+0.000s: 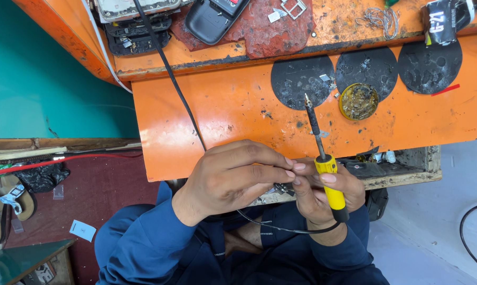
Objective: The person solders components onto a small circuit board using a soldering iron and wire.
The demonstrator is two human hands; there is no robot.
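My right hand (328, 195) grips a soldering iron (329, 179) by its yellow handle, with the dark tip pointing up over the orange workbench (222, 111). My left hand (233, 177) meets the right hand at the fingertips. Both pinch a small metal part (282, 188) between them, mostly hidden by the fingers. The iron's black cord (280, 228) loops under my right wrist. A round tin of yellowish flux (359, 101) sits just right of the iron's tip.
Three black round pads (428, 66) lie on the bench. Phone parts (138, 24), a dark phone case (212, 21) and a wire bundle (378, 20) rest on the upper shelf. A black cable (169, 74) crosses the bench. Sandals (6, 203) lie on the floor at left.
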